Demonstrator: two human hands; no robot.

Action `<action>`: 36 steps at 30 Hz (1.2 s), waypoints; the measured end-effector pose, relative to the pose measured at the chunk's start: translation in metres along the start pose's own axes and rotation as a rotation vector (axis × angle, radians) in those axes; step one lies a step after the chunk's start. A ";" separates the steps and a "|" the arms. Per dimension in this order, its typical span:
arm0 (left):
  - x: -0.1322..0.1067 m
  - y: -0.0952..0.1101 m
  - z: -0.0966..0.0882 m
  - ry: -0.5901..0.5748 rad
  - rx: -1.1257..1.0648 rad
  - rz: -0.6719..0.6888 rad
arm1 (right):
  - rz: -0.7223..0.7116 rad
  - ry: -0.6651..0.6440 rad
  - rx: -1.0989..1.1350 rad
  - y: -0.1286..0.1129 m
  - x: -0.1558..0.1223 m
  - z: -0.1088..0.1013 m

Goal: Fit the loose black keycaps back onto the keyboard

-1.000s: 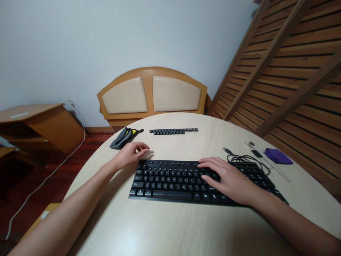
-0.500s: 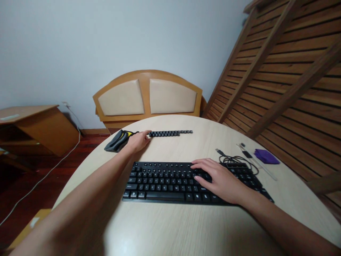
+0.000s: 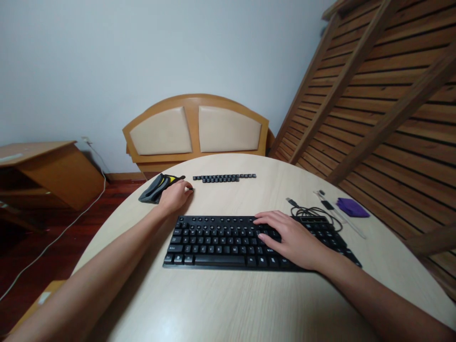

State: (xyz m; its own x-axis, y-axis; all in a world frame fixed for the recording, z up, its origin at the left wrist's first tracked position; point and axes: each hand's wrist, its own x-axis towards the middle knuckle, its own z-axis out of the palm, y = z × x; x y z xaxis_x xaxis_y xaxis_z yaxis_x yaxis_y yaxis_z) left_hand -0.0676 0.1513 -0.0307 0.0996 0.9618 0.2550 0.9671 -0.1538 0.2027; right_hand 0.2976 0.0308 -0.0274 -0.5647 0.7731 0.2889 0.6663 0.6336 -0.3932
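Observation:
A black keyboard [image 3: 217,240] lies across the round pale wooden table [image 3: 228,304]. My right hand [image 3: 292,237] rests flat on its right half, fingers stretched out over the keys. Behind the keyboard's top left corner, my left hand [image 3: 174,197] is closed, with a small black keycap [image 3: 191,189] pinched at its fingertips. A double row of loose black keycaps [image 3: 224,178] lies farther back on the table, just right of that hand.
A black and yellow tool [image 3: 156,187] lies left of my left hand near the table edge. The keyboard's coiled cable [image 3: 311,210], small tools [image 3: 327,204] and a purple cloth [image 3: 352,207] lie at the right. A wooden headboard [image 3: 195,130] and slatted frame [image 3: 384,95] stand behind.
My left hand reached from the keyboard's corner to the left end of the keycap row, then drew back a little with a keycap pinched. My right hand stayed on the keyboard.

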 end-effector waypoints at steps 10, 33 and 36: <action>-0.065 0.019 -0.036 -0.086 -0.342 0.226 | 0.000 -0.004 -0.013 0.001 0.001 0.001; -0.071 0.008 -0.060 -0.429 -0.348 0.342 | 0.015 -0.037 0.040 -0.007 -0.001 -0.005; -0.070 0.008 -0.060 -0.436 -0.354 0.338 | 0.017 -0.041 0.034 -0.007 -0.001 -0.005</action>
State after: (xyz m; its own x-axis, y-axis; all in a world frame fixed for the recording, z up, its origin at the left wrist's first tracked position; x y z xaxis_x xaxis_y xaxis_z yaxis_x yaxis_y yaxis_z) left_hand -0.0808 0.0692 0.0095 0.5419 0.8398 -0.0325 0.7380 -0.4570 0.4965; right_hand 0.2961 0.0260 -0.0208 -0.5738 0.7812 0.2459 0.6592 0.6187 -0.4275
